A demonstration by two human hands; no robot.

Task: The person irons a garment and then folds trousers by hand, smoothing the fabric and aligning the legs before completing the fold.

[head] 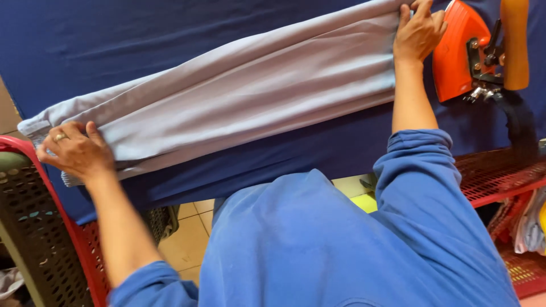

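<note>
Grey trousers [239,96] lengthwise, lower-left to upper-right.

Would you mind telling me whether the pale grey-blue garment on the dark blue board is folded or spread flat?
Folded: the pale grey-blue garment lies in long overlapping lengthwise layers, held at both ends.

Bright, even, soft light; colours vivid.
Faint shadows lie under the pale cloth's [239,96] folds; no glare; near blue sleeves [421,187] slightly soft, edges mildly stretched.
</note>
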